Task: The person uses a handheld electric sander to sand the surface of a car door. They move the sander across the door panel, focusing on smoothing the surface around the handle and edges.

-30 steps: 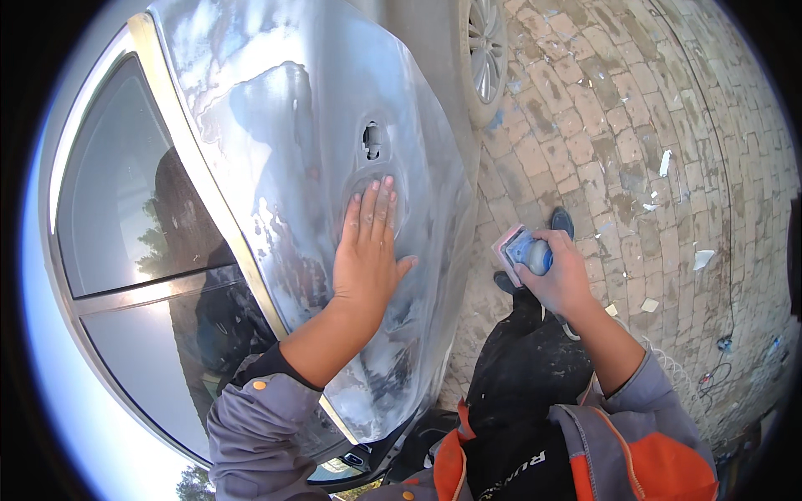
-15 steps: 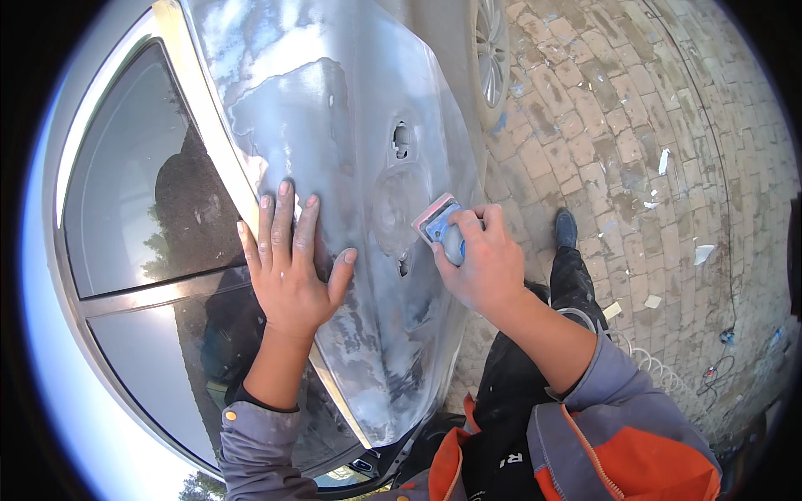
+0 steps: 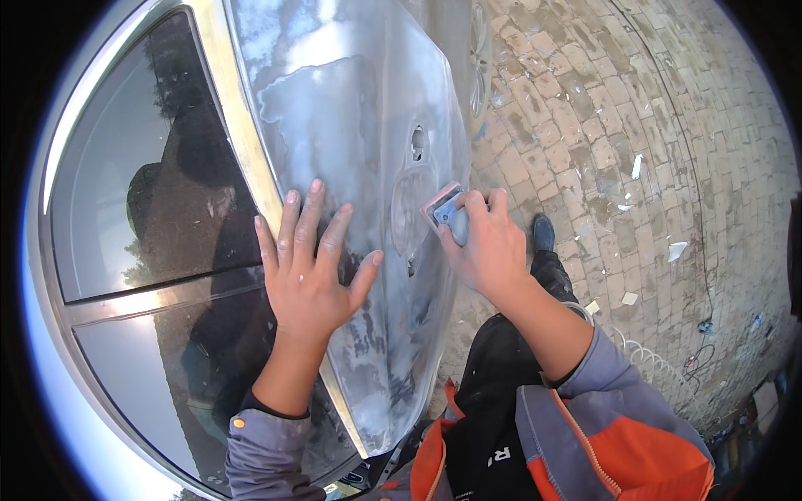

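Observation:
My left hand [image 3: 309, 280] lies flat with fingers spread on the car door [image 3: 380, 334], beside the masking-taped window edge [image 3: 242, 117]. My right hand [image 3: 489, 246] grips a blue sanding block [image 3: 447, 213] with a pinkish edge. The block's face is against the door panel, at the right side of the door handle recess [image 3: 405, 213]. Bare metal and patchy grey-white sanded paint cover the panel. One handle hole [image 3: 418, 144] is above the recess and a smaller hole [image 3: 410, 266] below it. My right fingertips are partly hidden behind the block.
Dark side windows [image 3: 159, 167] stretch along the left. A car wheel [image 3: 479, 63] shows at the top. Brick paving [image 3: 601, 150] lies to the right, with paper scraps [image 3: 677, 250], a coiled hose [image 3: 647, 359] and a thin cable [image 3: 697, 192]. My shoe [image 3: 543, 232] stands near the door.
The whole view has shifted a little. My right hand has slid the sanding block slightly upward along the handle recess. My left hand stays on the door, its fingers a bit more spread.

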Available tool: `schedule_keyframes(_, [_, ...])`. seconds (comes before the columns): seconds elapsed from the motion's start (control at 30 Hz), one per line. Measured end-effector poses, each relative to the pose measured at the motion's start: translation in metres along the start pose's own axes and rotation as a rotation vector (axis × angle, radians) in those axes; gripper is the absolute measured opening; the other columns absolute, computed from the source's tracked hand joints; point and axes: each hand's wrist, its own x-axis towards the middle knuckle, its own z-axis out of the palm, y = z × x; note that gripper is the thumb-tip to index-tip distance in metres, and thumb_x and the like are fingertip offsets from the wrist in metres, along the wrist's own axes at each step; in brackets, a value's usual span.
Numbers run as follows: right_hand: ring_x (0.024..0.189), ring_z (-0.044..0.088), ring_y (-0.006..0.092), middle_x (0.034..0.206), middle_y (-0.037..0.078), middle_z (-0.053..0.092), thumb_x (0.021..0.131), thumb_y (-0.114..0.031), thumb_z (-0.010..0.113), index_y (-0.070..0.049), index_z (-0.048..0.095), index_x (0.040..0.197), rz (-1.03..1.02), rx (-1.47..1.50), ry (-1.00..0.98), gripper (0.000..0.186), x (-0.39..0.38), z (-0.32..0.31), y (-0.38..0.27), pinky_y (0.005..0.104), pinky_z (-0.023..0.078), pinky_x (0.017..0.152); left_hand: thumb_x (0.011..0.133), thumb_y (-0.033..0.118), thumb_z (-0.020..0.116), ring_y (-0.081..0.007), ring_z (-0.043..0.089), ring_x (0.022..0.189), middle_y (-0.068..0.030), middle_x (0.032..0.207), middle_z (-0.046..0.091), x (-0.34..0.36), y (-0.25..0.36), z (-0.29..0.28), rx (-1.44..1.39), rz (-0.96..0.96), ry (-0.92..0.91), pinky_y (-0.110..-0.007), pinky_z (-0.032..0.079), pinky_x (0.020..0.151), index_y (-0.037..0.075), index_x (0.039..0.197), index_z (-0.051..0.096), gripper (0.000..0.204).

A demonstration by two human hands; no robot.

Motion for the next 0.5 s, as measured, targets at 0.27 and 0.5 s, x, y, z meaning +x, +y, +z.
schedule_keyframes(0.27, [0.102,0.071,0.0400,0.127,0.016,0.054,0.092,-0.026,0.082,-0.015,0.059,0.126,0.034,-0.023,-0.072,0.043,-0.0027,-0.0002,-0.0016,0.0519,0.059,0.078,0.091,0.050,0.079,-0.0403,0.045,0.154,-0.0138,0.163,0.054,-0.0012,0.0007,-0.0001,-0.008,0.000,-0.009,-0.070,0.028,0.125,0.017,0.140,0.069,0.060])
schedule_keyframes(0.5, [0.100,0.071,0.0413,0.127,0.017,0.054,0.092,-0.027,0.081,-0.014,0.058,0.126,0.053,-0.007,-0.071,0.043,-0.0013,0.0010,-0.0042,0.0517,0.059,0.078,0.090,0.049,0.080,-0.0398,0.044,0.155,-0.0133,0.164,0.053,0.0003,0.0012,0.0002,-0.012,-0.001,-0.006,-0.070,0.027,0.126,0.017,0.140,0.069,0.060])
